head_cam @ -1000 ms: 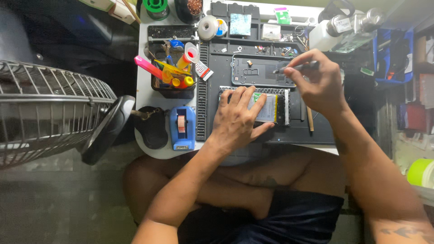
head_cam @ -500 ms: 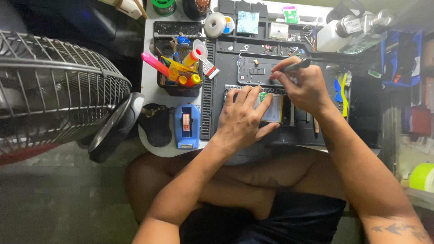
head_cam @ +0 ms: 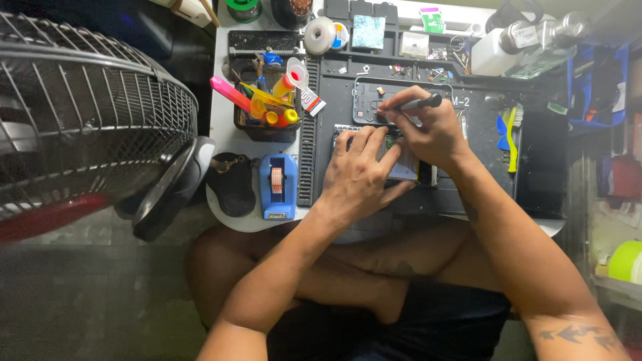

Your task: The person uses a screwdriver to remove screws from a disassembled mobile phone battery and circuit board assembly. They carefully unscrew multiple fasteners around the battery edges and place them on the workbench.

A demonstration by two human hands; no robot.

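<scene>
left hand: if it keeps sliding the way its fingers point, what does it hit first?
The left hand points up the mat. Its fingertips would probably first meet the opened phone, right by the right hand and its tool; depth is unclear.

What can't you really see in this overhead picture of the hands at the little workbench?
- Head view: the opened device is mostly covered by the left hand and right hand.
- The tip of the dark tool is too small to identify.
- The fan is cut off by the left edge.
</scene>
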